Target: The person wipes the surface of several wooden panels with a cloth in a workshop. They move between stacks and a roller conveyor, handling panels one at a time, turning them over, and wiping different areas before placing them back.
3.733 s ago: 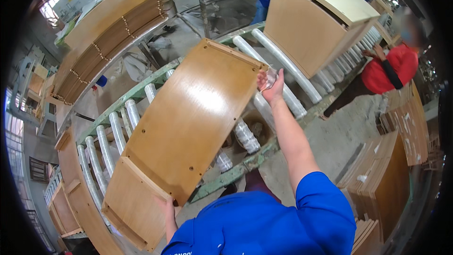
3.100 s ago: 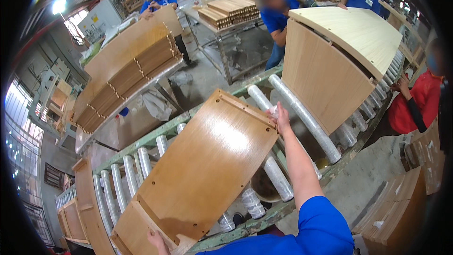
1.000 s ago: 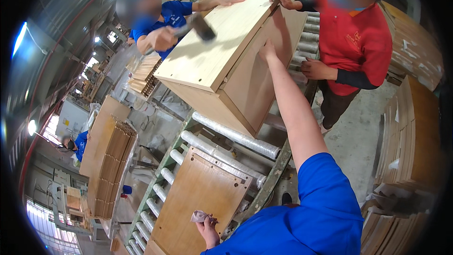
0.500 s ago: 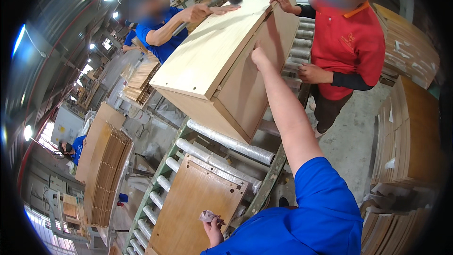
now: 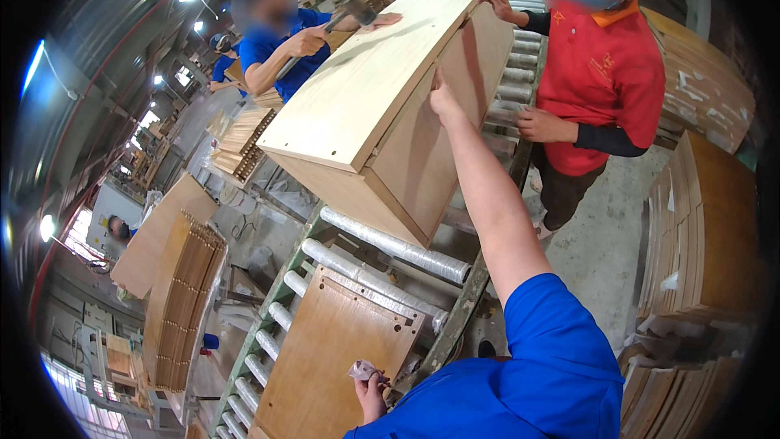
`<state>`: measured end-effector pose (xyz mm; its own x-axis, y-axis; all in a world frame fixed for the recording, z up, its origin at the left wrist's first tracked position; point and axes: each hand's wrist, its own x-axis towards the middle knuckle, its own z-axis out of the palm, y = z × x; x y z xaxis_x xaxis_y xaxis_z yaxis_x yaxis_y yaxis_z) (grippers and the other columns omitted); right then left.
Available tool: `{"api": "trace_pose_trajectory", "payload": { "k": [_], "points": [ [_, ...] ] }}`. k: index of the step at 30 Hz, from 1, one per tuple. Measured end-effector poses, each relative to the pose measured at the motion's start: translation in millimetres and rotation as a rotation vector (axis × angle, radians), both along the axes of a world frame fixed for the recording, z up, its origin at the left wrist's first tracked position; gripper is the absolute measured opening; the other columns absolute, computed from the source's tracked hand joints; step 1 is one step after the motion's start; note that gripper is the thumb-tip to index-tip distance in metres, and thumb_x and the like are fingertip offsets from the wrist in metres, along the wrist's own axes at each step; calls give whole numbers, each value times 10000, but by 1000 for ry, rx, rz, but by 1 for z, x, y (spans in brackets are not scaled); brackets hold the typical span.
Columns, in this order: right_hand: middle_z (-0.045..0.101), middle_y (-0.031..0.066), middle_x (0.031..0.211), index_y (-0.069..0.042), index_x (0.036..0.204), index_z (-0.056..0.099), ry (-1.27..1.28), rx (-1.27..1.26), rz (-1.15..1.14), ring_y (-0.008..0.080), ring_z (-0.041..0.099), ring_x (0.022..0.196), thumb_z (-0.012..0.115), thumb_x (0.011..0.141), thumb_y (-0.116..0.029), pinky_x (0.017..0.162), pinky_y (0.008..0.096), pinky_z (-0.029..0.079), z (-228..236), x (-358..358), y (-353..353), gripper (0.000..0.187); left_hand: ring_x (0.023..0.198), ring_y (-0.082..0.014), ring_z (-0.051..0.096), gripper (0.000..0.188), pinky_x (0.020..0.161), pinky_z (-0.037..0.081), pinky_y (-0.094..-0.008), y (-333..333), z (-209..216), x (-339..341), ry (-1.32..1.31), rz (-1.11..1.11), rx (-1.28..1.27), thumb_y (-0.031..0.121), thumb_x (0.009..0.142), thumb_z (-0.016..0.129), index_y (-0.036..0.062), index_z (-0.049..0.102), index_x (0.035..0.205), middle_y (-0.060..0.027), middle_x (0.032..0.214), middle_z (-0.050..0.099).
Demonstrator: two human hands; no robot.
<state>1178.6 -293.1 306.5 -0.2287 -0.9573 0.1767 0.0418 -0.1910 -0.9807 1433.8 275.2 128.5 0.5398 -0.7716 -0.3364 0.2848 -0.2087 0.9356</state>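
My right hand (image 5: 443,99) reaches up to the long side of a pale wooden cabinet (image 5: 349,73), index finger stretched out at the gap under the top panel and the other fingers curled. It holds nothing; whether the fingertip touches the wood I cannot tell. Low in the picture, my left hand (image 5: 371,400) grips a small crumpled, pale purplish plastic packet (image 5: 363,370) above a brown wooden panel (image 5: 333,341). Across the cabinet, a co-worker in blue has a hammer (image 5: 357,10) over the top, the other hand flat on it.
Cabinet and brown panel lie on a roller conveyor (image 5: 390,244) with wrapped rollers. A person in red (image 5: 601,73) stands at the right, one hand on the cabinet's edge. Stacked boards (image 5: 703,228) fill the right side; more panels (image 5: 185,301) stand at the left.
The co-worker's hammer has come down and to the left. My right index finger now points more plainly, and my left hand has shifted slightly right. A board at the far left has tilted outward.
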Motion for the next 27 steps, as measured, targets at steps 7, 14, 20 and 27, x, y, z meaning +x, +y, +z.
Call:
{"api": "trace_pose_trajectory", "payload": {
  "k": [7,14,20,27],
  "points": [
    [385,125,1391,-279,1446,211,-103,-124,125,152,514,808,328,724,80,723,288,464,-11,-8,21,815,703,-157,586,236,585,485,-267,6,-5,2,-19,18,14,61,868,516,52,452,1095,-101,907,591],
    [555,62,1159,-279,1358,388,-504,5,12,114,543,769,328,749,67,661,285,481,-17,-22,52,703,721,-127,546,233,615,460,-252,9,-5,0,20,56,-43,84,894,509,51,436,1113,-73,886,566],
    [620,47,935,-70,1186,519,-394,196,306,122,585,746,383,746,49,663,259,479,-166,25,195,475,764,-149,549,258,658,456,-295,15,4,13,-55,166,-136,93,894,512,79,434,1139,-56,939,550],
    [619,123,991,-78,1193,549,666,286,836,234,607,874,377,799,-4,792,336,474,-257,32,299,436,772,-154,560,253,667,463,-304,19,5,22,-49,170,-121,86,901,497,77,431,1145,-65,965,553]
  ]
}}
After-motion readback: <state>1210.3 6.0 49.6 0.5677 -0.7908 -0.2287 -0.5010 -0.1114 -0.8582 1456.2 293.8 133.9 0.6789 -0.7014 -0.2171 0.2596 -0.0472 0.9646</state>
